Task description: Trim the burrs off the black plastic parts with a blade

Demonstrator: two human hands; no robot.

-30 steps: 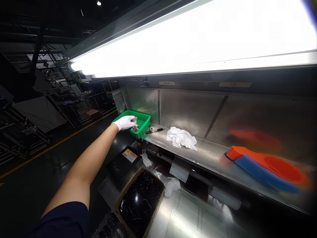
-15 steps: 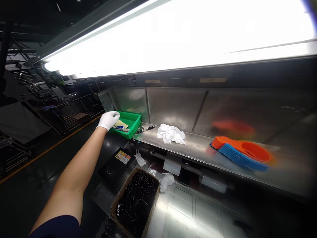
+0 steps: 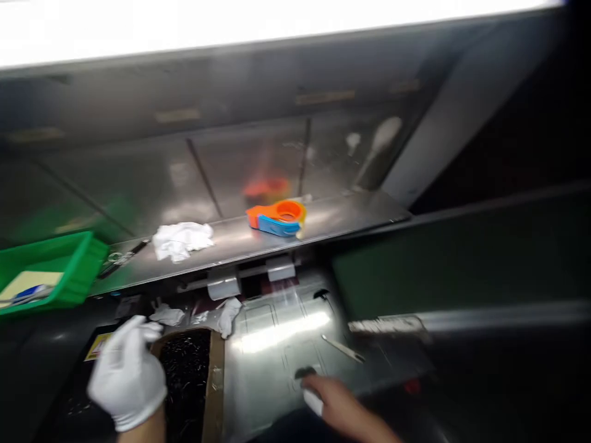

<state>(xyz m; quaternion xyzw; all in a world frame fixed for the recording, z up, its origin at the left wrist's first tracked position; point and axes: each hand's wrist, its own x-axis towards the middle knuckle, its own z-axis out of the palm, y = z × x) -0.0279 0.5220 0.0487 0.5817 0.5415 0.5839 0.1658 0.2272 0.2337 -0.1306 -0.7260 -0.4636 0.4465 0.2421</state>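
My left hand, in a white glove, is over the black box beside the carton of dark pieces. Its fingers are curled together, and blur hides anything between them. Lower right, my right hand is at the metal work surface, with a white covering on one finger. Its closed fingertips are at a small black piece, whose kind I cannot make out. Another small black piece lies farther back. A slim, pale tweezer-like tool rests right of the hand.
Along the back shelf stand a green bin with paper and tools inside, a pen, a crumpled white cloth and an orange-and-blue tape dispenser. Rollers sit below the shelf. A bright lamp hangs overhead.
The view has swung right. My left hand has left the green bin and come back toward the carton, fingers curled. My right hand has come into view at the metal surface.
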